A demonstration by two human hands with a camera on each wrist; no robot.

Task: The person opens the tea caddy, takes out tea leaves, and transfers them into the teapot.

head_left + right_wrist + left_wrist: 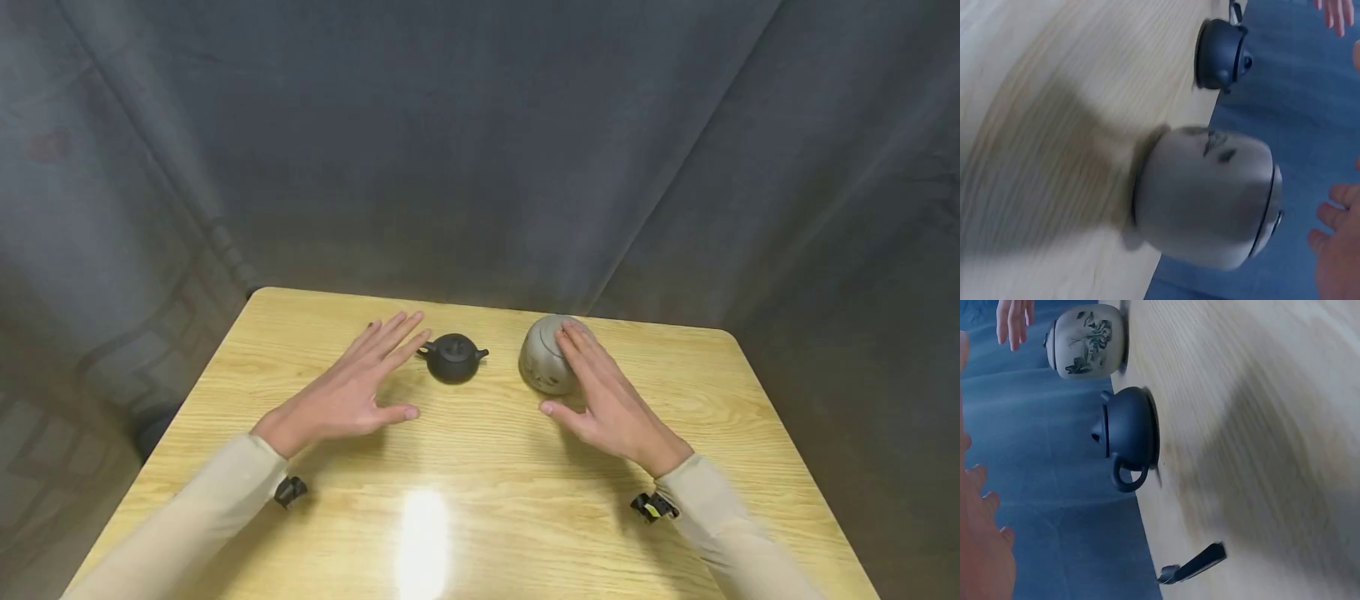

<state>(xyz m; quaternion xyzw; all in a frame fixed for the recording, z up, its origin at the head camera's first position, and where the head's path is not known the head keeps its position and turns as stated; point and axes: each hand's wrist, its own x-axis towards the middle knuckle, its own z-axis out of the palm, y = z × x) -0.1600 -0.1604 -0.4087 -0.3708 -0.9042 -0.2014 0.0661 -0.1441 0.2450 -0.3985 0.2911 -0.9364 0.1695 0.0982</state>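
Note:
A small dark teapot (pixel 453 359) stands upright on the table with its lid on, its handle toward my left hand. To its right is a grey lidded ceramic jar (pixel 546 360) with a dark plant pattern (pixel 1097 344). My left hand (pixel 352 383) hovers left of the teapot, fingers straight and spread, holding nothing. Straight-fingered too, my right hand (pixel 611 400) hides part of the jar in the head view; the right wrist view shows a gap between them. A slim dark object (pixel 1194 562) lies beyond the teapot's handle side, its kind unclear and mostly hidden by my left hand from above.
The light wood-grain table (pixel 480 467) has rounded far corners. Behind it and along the sides hangs a dark grey-blue curtain (pixel 450 167). Bright glare (pixel 422 542) lies on the near part of the tabletop.

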